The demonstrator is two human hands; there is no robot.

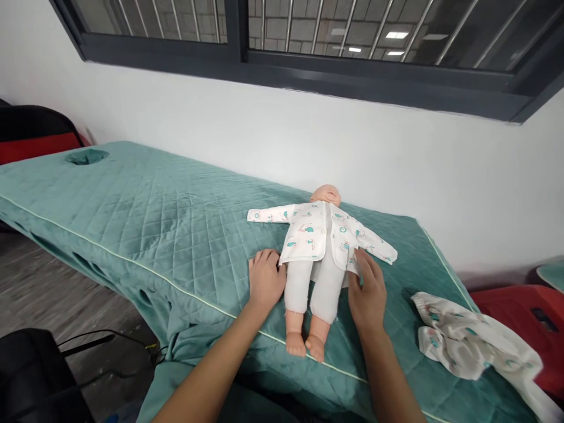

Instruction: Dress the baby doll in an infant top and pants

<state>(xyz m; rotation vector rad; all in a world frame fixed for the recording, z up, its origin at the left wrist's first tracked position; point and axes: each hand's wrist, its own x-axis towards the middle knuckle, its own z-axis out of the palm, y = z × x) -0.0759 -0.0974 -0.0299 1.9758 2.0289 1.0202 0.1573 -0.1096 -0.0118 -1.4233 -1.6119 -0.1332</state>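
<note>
Forearms [220, 364]: you're reaching.
Left hand [267, 282]: touching doll's [298, 288] jacket [307, 232], eight o'clock.
Right hand [368, 296]: touching it, four o'clock.
Fingers [371, 267]: bending; can't tell whether gripping.

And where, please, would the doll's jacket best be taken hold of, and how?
Probably by the two lower front corners of the jacket, pinched from the foot end of the doll: the front gapes open, so those edges look free.

A doll [326, 291] and a garment [467, 338] on a quilted green bed [189, 235].
The doll lies on its back; the printed garment sits crumpled beyond its left side.
</note>
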